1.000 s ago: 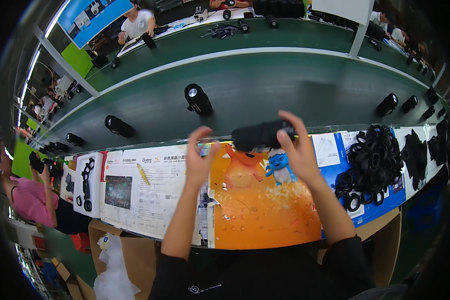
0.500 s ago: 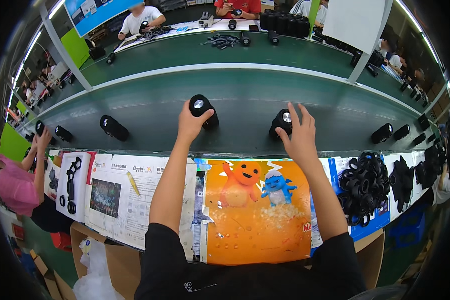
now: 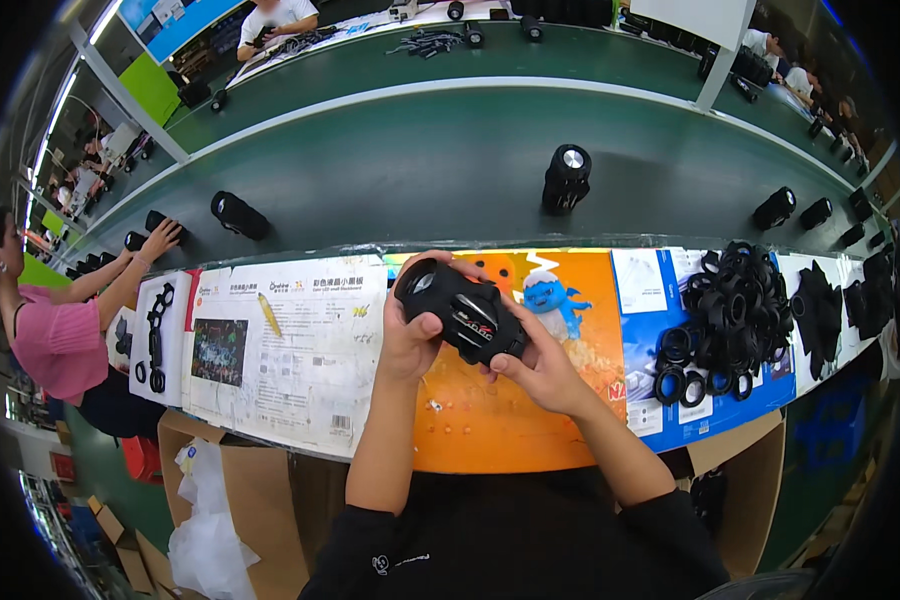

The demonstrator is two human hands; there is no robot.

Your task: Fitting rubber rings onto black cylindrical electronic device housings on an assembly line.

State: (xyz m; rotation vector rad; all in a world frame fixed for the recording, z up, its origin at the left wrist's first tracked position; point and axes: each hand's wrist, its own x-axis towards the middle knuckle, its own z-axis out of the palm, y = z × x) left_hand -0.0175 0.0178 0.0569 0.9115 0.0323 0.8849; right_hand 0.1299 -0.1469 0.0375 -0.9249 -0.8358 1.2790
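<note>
Above the bench in front of me I hold a black cylindrical speaker [image 3: 462, 312], tilted on its side, with a panel of light markings facing up. My left hand [image 3: 411, 340] is closed round its left end, thumb on the near side. Around the right end my right hand [image 3: 542, 368] is closed, thumb along the near edge. Below lies an orange mat [image 3: 515, 430] with cartoon figures. Another black speaker [image 3: 567, 180] stands upright on the green conveyor belt [image 3: 420, 180] beyond my hands, with a silver disc on top.
Right of the mat lies a heap of black rings [image 3: 735, 320] on blue sheets. A yellow pen [image 3: 270, 315] rests on white printed sheets to the left. More speakers, one [image 3: 238, 214] at left, sit along the belt. A co-worker in pink [image 3: 60, 335] reaches over it. Cardboard boxes [image 3: 260, 510] stand below.
Both hands have come back from the belt to above the mat. The speaker from my left hand is now in both hands, tipped over. My right hand has left the other speaker.
</note>
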